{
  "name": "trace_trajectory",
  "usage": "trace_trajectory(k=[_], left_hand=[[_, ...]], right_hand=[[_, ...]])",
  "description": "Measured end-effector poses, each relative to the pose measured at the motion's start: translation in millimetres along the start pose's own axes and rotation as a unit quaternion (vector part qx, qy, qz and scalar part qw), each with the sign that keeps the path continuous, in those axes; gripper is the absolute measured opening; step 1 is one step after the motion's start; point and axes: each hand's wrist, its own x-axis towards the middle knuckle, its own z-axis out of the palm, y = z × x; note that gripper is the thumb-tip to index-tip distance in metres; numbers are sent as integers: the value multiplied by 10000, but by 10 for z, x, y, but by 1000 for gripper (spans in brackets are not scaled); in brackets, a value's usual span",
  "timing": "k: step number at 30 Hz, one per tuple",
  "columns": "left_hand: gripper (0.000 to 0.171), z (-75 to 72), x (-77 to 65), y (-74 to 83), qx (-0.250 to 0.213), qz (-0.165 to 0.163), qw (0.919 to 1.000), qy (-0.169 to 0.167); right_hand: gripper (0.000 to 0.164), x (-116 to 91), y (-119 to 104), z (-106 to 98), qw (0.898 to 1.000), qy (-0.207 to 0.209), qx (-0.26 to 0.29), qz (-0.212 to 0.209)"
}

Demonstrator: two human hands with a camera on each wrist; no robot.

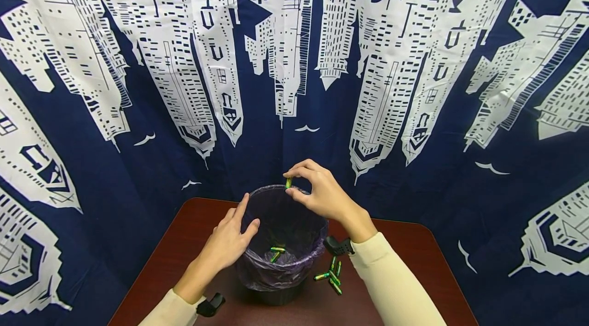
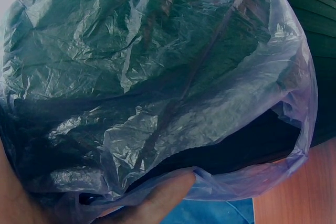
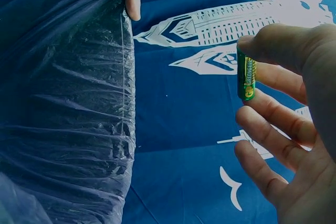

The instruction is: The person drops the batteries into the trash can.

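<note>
The right hand (image 1: 317, 188) holds a small green-and-yellow cylindrical battery (image 1: 288, 183) end to end between thumb and fingertip, its other fingers loosely spread; the battery is roughly upright in the head view and clear of the bag. The left hand (image 1: 227, 239) has hold of nothing loose: its fingers are extended and apart at the left rim of a round dark bin (image 1: 276, 296), with the thumb touching the crinkled translucent purple plastic liner (image 1: 267, 277).

The bin stands on a reddish-brown tabletop (image 1: 405, 244), towards its far edge. Two more green batteries (image 1: 277, 249) lie close together inside, on the liner. A heap of loose green batteries (image 1: 334, 278) (five, as far as I can count) lies between the bin and the tabletop's right edge.

The likeliest trouble is a slip: so small a contact on a smooth cylinder could let it drop, perhaps outside the rim. A tug from the left hand could pull the thin liner inward, and a brush of the right sleeve (image 1: 391, 275) could set the heap rolling towards the right edge.

The held battery's label reads "GP", with smaller lettering that looks like "GREENCELL"; the others are too small to read.
</note>
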Motion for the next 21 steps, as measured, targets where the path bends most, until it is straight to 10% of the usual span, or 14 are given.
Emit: trace_trajectory(k=[21], left_hand=[[86, -8, -10, 12, 6, 39, 10000, 6]], right_hand=[[29, -59, -1, 9, 10000, 42, 1, 62]])
